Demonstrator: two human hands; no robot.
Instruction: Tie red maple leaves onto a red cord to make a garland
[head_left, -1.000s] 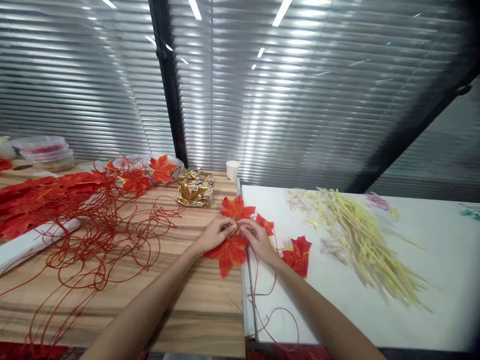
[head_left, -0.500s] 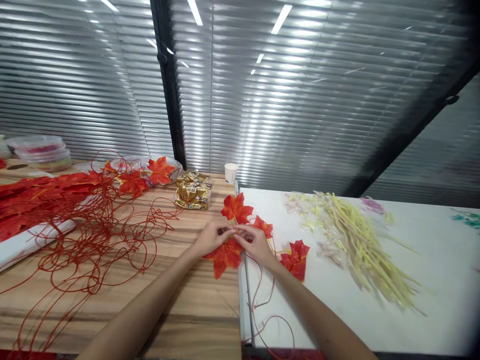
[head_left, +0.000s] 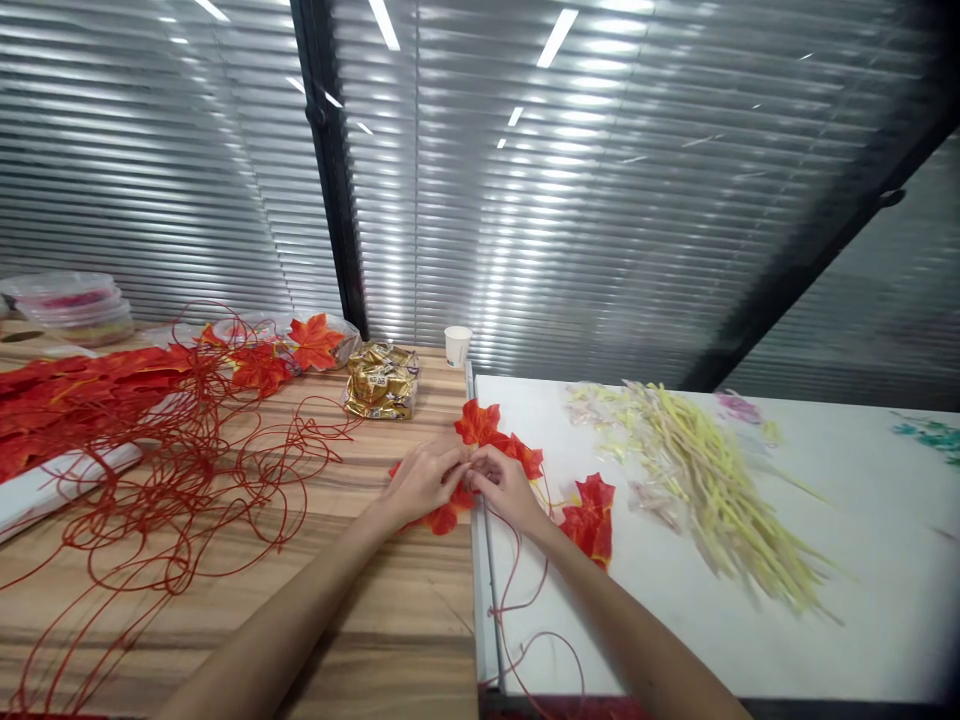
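Close together over the seam between the two tabletops, my left hand point(head_left: 426, 482) and my right hand point(head_left: 506, 487) meet at the fingertips. Both are closed in a pinch where leaf stems and a thin red cord point(head_left: 512, 575) come together; the exact spot is hidden by the fingers. A red-orange artificial maple leaf point(head_left: 478, 422) sticks out above the fingers, and another point(head_left: 444, 516) lies partly covered under my left hand. Beside my right hand is a further leaf point(head_left: 527, 457). One more leaf point(head_left: 590, 520) rests on the white tabletop by my right forearm.
A tangle of red cord point(head_left: 202, 480) spreads over the wooden table point(head_left: 390, 640), next to a pile of red leaves point(head_left: 82, 400). Gold-wrapped packs point(head_left: 381, 382) and a paper cup point(head_left: 457, 346) stand at the back. Yellow strips point(head_left: 712, 490) lie on the white table point(head_left: 825, 660).
My left hand has turned over more, now covering much of the lower leaf. The upper leaf has shifted slightly down and to the right. The fingertips stay together.
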